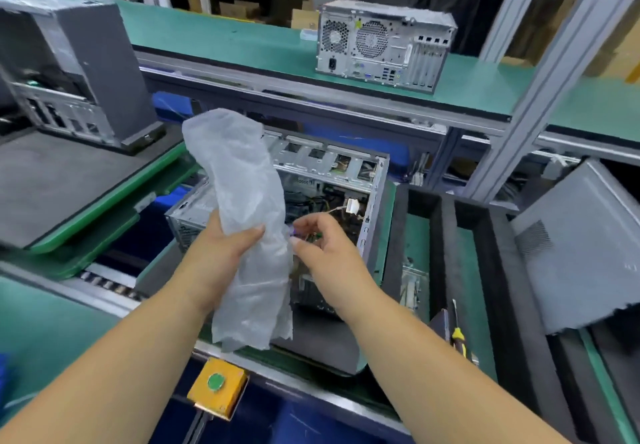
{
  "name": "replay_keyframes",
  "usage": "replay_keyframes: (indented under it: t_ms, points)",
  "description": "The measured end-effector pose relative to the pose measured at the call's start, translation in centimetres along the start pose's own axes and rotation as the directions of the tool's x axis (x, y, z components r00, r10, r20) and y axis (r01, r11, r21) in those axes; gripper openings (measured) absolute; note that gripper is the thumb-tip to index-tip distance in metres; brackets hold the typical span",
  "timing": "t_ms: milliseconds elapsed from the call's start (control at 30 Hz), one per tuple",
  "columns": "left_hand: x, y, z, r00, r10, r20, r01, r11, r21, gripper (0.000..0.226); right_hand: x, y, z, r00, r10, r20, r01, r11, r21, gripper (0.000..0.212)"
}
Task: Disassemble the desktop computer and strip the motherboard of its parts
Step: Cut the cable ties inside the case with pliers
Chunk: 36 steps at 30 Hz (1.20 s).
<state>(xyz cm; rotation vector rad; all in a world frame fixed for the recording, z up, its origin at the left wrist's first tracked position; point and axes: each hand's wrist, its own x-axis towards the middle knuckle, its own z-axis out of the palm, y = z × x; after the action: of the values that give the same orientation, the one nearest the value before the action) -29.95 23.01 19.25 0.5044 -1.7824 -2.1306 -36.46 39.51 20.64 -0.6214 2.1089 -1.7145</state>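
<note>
The opened desktop computer (pixel 304 201) lay on its side on the green-edged tray (pixel 388 235), cables and boards exposed. The left hand (pixel 221 246) gripped a crumpled translucent plastic bag (pixel 242 208) around its middle; the right hand (pixel 325 246) pinched something small and green at the bag's edge, too small to identify. The thin, slippery film could slide free or snag on the chassis's sharp stamped-steel edges, and the small part might drop among the wiring.

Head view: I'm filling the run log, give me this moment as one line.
left hand: grips plastic bag | right hand: pinches bag edge | open computer case: on bench behind bag | screwdriver: lying right, untouched
</note>
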Motion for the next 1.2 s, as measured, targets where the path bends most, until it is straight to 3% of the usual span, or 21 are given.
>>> replay_keyframes:
  t_ms: [200, 367, 533, 633, 733, 833, 933, 1067, 1200]
  points:
    - [-5.3, -0.5, -2.5, 0.998, -0.036, 0.057, 0.033, 0.998, 0.051, 0.048, -0.3, 0.7, 2.4, 0.982, 0.082, 0.173, -0.111, 0.980, 0.166, 0.035]
    - [-8.4, -0.6, -5.7, 0.996, -0.085, 0.010, 0.083, 0.991, 0.108, 0.047, -0.9, 0.7, 7.1, 0.966, 0.019, 0.257, -0.098, 0.950, 0.298, 0.027]
    - [-10.6, -0.9, -10.9, 0.990, 0.016, -0.141, -0.006, 0.997, 0.071, 0.062, -1.6, 1.3, 12.9, 0.948, -0.065, 0.312, 0.035, 0.994, 0.101, 0.036]
    - [-12.5, -1.5, -14.9, 0.967, 0.042, -0.251, -0.036, 0.999, 0.027, 0.053, -2.3, 1.5, 17.0, 0.922, -0.087, 0.378, 0.070, 0.996, 0.057, 0.038]
    - [-15.1, -2.2, -19.5, 0.952, -0.003, -0.305, 0.024, 0.998, 0.063, 0.033, -3.0, 1.7, 21.9, 0.868, -0.064, 0.493, 0.086, 0.996, -0.022, 0.036]
    - [-18.1, -2.4, -24.3, 0.922, -0.054, -0.385, 0.076, 0.996, 0.041, 0.038, -3.7, 1.5, 27.0, 0.803, -0.050, 0.594, 0.163, 0.977, -0.138, 0.028]
    - [-20.8, -2.0, -28.7, 0.894, -0.078, -0.441, 0.107, 0.993, 0.040, 0.046, -4.8, 0.5, 31.9, 0.728, -0.054, 0.683, 0.192, 0.973, -0.127, 0.024]
    - [-23.4, -2.2, -33.9, 0.814, -0.109, -0.571, 0.113, 0.993, -0.030, 0.047, -6.1, -0.7, 38.1, 0.650, -0.015, 0.760, 0.137, 0.986, -0.098, 0.019]
    - [-26.1, -3.4, -39.2, 0.587, -0.104, -0.803, 0.183, 0.983, 0.007, 0.022, -7.1, -0.9, 43.3, 0.600, 0.051, 0.798, 0.091, 0.987, -0.132, 0.031]
